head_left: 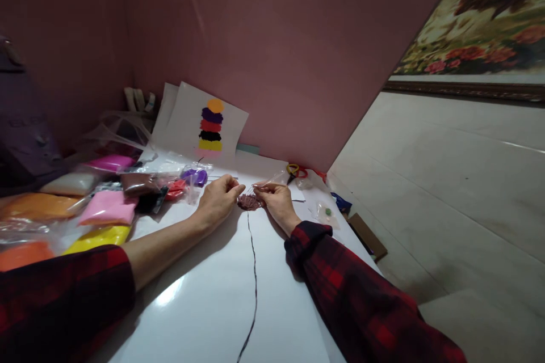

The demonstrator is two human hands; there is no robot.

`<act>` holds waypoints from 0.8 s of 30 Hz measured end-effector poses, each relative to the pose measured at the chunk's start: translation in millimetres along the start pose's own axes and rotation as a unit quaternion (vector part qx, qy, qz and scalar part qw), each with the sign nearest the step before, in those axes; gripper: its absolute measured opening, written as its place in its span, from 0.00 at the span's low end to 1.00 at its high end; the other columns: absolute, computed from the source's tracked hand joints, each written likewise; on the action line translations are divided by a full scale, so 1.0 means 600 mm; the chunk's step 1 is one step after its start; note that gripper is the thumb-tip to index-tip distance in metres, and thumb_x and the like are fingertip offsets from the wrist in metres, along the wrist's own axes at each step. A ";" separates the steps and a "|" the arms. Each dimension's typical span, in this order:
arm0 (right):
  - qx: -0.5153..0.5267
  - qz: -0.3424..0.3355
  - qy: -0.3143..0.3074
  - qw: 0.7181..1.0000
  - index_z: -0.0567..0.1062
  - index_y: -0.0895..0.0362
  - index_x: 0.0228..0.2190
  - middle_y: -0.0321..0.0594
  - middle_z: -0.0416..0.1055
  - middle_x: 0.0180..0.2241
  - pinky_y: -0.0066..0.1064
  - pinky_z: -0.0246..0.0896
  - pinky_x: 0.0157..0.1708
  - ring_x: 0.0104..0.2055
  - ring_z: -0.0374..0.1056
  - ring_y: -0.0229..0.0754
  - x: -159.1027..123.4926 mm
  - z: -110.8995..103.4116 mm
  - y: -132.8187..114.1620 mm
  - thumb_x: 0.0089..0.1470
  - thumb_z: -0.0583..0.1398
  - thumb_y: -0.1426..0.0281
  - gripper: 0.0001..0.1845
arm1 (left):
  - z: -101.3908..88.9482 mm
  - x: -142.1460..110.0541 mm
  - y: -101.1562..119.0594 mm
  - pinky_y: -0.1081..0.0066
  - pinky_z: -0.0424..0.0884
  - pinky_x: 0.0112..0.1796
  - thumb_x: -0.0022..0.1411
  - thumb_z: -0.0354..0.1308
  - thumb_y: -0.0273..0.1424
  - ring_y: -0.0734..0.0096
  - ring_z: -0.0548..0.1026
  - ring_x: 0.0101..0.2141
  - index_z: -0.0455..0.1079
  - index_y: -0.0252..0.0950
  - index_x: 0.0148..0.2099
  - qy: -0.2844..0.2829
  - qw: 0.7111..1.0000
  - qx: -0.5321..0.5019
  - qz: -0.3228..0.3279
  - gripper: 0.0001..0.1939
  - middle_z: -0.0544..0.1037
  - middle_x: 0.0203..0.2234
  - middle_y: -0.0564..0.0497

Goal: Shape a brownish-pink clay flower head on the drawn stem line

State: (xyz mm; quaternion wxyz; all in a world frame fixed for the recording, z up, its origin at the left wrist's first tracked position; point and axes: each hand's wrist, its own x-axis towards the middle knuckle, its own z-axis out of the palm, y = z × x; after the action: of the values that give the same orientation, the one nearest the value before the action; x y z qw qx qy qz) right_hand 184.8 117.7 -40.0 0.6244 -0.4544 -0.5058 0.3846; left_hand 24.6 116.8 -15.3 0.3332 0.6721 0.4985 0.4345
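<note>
A brown patch of modelling clay (pixel 248 202) lies on the white sheet (pixel 204 300), at the top of a thin, wavy dark line (pixel 255 272). My left hand (pixel 218 202) is closed in a pinch at the patch's left edge; whatever its fingertips hold is too small to make out. On the other side, my right hand (pixel 277 202) pinches a clear plastic bag (pixel 272 179) just above the clay. Part of the bag is hidden behind the fingers.
Bagged clay lies at left, including a pink pack (pixel 108 208) and a yellow pack (pixel 97 238). A paper with coloured bands (pixel 191 119) leans on the pink panel (pixel 272 51). Scissors (pixel 293 170) lie behind my right hand, a small bag (pixel 326 213) to its right.
</note>
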 end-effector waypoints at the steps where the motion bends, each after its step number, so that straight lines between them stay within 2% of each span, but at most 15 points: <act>1: 0.005 -0.001 0.002 1.000 0.79 0.60 0.22 0.34 0.70 0.18 0.24 0.50 0.16 0.18 0.56 0.31 -0.001 0.001 0.000 0.35 0.68 0.70 0.07 | 0.000 0.000 0.000 0.69 0.62 0.30 0.55 0.54 0.38 0.69 0.68 0.25 0.64 0.39 0.26 0.000 1.000 0.002 0.000 0.10 0.70 0.19 0.56; 6: 0.013 0.013 0.024 1.000 0.80 0.61 0.23 0.33 0.67 0.15 0.25 0.48 0.15 0.16 0.54 0.31 -0.003 0.004 -0.003 0.35 0.69 0.68 0.10 | 0.000 0.000 0.001 0.69 0.61 0.30 0.54 0.54 0.39 0.69 0.68 0.24 0.64 0.39 0.26 0.005 1.000 0.007 0.004 0.10 0.69 0.18 0.56; 11: 0.031 0.025 0.016 0.999 0.79 0.60 0.24 0.31 0.66 0.14 0.25 0.51 0.16 0.15 0.55 0.30 0.000 0.002 -0.004 0.36 0.68 0.67 0.10 | 0.000 0.000 0.001 0.68 0.62 0.31 0.53 0.53 0.39 0.68 0.68 0.25 0.63 0.39 0.26 0.003 1.000 0.010 0.004 0.10 0.70 0.19 0.55; 18: -0.047 -0.011 0.007 0.999 0.79 0.60 0.21 0.36 0.71 0.19 0.24 0.54 0.17 0.20 0.61 0.34 0.003 -0.003 -0.001 0.36 0.68 0.67 0.09 | 0.000 0.000 0.000 0.69 0.61 0.30 0.54 0.53 0.39 0.68 0.68 0.24 0.63 0.39 0.25 0.001 1.000 0.012 0.006 0.10 0.69 0.19 0.56; 24: -0.016 0.001 0.017 1.000 0.79 0.60 0.22 0.34 0.69 0.17 0.24 0.52 0.16 0.17 0.56 0.31 0.004 -0.002 0.003 0.36 0.69 0.66 0.10 | 0.000 0.000 0.000 0.68 0.61 0.31 0.54 0.53 0.39 0.68 0.68 0.25 0.63 0.39 0.26 0.001 1.000 0.006 0.003 0.10 0.69 0.19 0.55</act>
State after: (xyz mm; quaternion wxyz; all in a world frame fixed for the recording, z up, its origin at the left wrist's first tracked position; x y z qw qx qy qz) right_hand 186.3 120.3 -41.3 0.6253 -0.4710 -0.5009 0.3693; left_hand 24.6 116.8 -15.3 0.3273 0.6754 0.4993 0.4330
